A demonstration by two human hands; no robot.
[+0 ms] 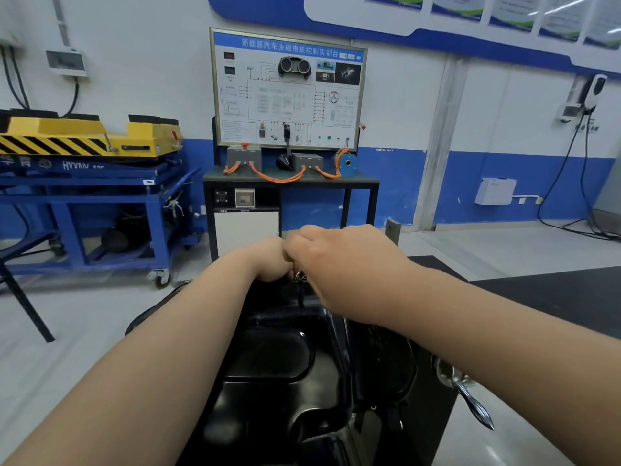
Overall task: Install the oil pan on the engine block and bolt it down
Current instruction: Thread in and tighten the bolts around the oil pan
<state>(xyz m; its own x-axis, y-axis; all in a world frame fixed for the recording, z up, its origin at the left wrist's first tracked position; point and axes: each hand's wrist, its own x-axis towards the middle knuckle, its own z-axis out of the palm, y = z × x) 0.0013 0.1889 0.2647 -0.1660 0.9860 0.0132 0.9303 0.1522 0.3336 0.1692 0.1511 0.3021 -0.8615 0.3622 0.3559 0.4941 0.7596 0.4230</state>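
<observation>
Left hand and right hand meet over glossy black oil pan.

Far end of oil pan hidden behind left hand and right hand; fingertips out of sight, small metal bit btwn them too small to ID. Pan's near end cut off at bottom edge. Right forearm covers head of chrome tool. Training board text unreadable; wall posters cropped at top.

We're looking from one head-worn wide-angle camera, facing forward and tilting down, hovering close above the oil pan, taking in the training board across the room
</observation>
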